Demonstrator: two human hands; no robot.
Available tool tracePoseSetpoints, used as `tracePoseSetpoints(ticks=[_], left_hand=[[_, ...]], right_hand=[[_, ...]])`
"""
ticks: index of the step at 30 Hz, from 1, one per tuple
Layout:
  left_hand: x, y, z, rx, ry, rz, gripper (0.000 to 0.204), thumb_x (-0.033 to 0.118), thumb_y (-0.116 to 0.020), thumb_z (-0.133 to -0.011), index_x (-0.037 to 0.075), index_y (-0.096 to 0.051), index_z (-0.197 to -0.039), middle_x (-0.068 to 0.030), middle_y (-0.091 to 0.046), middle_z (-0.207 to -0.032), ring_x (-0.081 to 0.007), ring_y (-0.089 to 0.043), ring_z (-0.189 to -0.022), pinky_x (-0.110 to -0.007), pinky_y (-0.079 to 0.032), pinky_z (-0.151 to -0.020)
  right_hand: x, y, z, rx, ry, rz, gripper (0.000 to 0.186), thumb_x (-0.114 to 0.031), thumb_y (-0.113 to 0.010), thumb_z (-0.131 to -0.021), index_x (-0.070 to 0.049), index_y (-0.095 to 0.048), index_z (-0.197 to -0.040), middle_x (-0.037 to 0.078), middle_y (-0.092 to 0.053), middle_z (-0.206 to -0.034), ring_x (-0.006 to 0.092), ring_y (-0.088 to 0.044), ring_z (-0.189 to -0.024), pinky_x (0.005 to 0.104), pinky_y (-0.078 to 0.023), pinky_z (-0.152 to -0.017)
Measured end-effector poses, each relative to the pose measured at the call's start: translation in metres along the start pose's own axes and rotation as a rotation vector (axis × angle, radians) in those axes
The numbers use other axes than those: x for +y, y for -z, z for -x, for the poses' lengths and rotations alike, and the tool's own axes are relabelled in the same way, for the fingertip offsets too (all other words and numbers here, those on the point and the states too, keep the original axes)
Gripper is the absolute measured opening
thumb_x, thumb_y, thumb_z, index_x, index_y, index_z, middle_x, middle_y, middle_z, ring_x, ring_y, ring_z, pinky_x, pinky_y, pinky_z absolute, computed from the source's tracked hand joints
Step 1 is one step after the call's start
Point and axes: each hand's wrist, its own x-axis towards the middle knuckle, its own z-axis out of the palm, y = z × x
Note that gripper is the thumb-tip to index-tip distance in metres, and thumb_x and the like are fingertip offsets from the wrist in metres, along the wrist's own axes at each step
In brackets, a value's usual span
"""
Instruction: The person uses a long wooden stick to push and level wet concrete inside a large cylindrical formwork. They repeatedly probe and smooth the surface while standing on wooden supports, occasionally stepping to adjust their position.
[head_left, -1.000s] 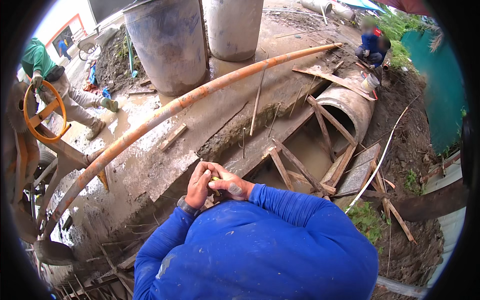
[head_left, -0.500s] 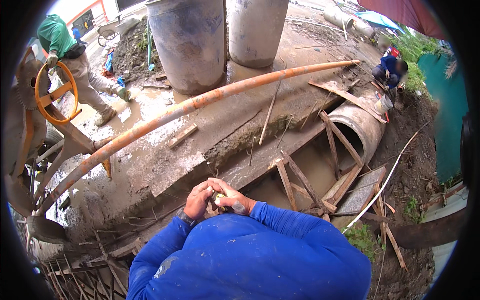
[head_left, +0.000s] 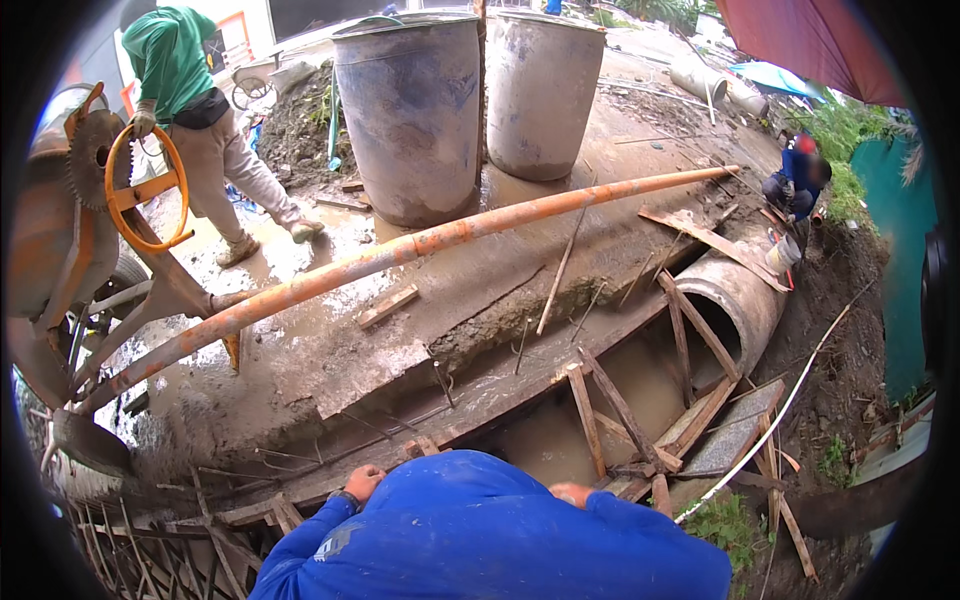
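Note:
My left hand [head_left: 364, 483] is low beside the front of my blue-clad torso [head_left: 470, 530], fingers curled, with whatever they may hold hidden. My right hand [head_left: 568, 494] shows only partly at the other side of the torso, its fingers mostly hidden. Just beyond them lie a muddy formwork board [head_left: 500, 378] with protruding rebar and a trench of brown water [head_left: 545, 435] crossed by wooden braces [head_left: 620, 405]. A large concrete pipe [head_left: 750, 300] opens into the trench at right.
An orange mixer [head_left: 55, 250] with a long rusty bar [head_left: 450, 235] spans the muddy ground. A person in green [head_left: 175, 60] grips its wheel. Two grimy drums [head_left: 405, 130] [head_left: 540, 100] stand behind. Another crouching person [head_left: 795, 185] is beside the pipe at upper right.
My hands have parted and dropped to either side of my torso; the small yellow item between them is out of sight. The scene has shifted down and rightward in the view.

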Motion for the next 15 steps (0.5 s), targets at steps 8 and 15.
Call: tracePoseSetpoints(ticks=[8,15], left_hand=[[-0.054,0.039,-0.045,0.156,-0.58,-0.411,0.019,0.024,-0.07,-0.088,0.005,-0.072,-0.089,-0.01,-0.074,-0.084,-0.0213,-0.071,-0.071,-0.036,-0.057,-0.068],[0.025,0.046,-0.09,-0.07,-0.047,0.166,0.012,0.009,-0.063,-0.089,0.0,-0.069,-0.094,-0.0061,-0.071,-0.083,-0.0143,-0.067,-0.072,-0.032,-0.055,-0.069]], right_hand=[[-0.029,-0.021,0.02,0.052,-0.397,-0.086,0.036,-0.036,-0.068,-0.093,-0.005,-0.07,-0.113,0.015,-0.072,-0.112,0.0296,-0.068,-0.106,0.039,-0.053,-0.094],[-0.038,-0.041,0.021,0.149,-0.536,-0.173,0.04,-0.037,-0.066,-0.096,-0.005,-0.069,-0.12,0.013,-0.073,-0.109,0.0226,-0.067,-0.101,0.0379,-0.054,-0.089]])
